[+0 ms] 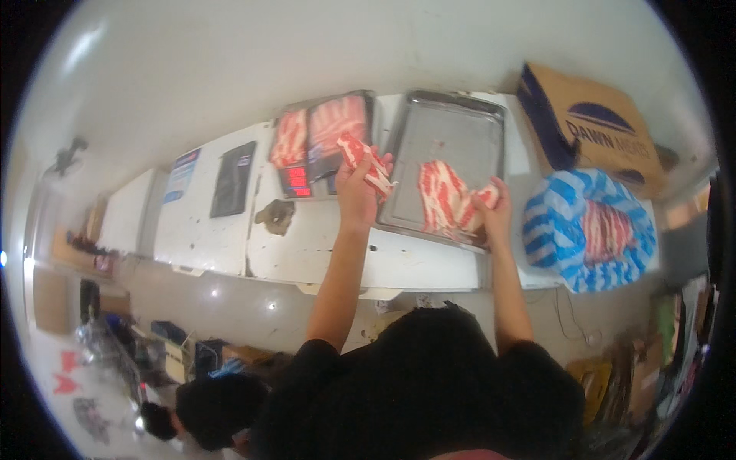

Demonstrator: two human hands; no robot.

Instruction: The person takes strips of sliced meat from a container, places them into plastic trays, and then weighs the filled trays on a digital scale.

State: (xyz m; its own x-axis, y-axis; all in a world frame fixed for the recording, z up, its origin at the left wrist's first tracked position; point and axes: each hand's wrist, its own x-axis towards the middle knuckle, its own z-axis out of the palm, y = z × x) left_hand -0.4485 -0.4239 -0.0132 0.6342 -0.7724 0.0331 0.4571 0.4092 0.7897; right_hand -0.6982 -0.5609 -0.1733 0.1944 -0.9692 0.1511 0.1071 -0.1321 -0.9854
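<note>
My left hand (pixel 360 192) holds several strips of marbled raw meat (pixel 359 155) above the left edge of a metal tray (pixel 454 135). In the lower part of that tray lie more slices of raw meat (pixel 440 195). My right hand (pixel 495 208) grips a folded meat slice (pixel 487 197) at the tray's right side. Left of the tray, packs of sliced meat (pixel 336 123) rest on a digital scale with a lit red display (pixel 296 181). A blue-and-white striped plastic bag (pixel 543 230), opened wide, contains stacked sliced meat (pixel 606 230) to the right.
A printed cardboard box (pixel 604 115) stands behind the striped bag. On the white chest-freezer top (pixel 322 247) lie a dark flat packet (pixel 233 179), a printed sheet (pixel 183 175) and a brownish patch or scrap (pixel 276 217). Another person (pixel 221 408) is at lower left.
</note>
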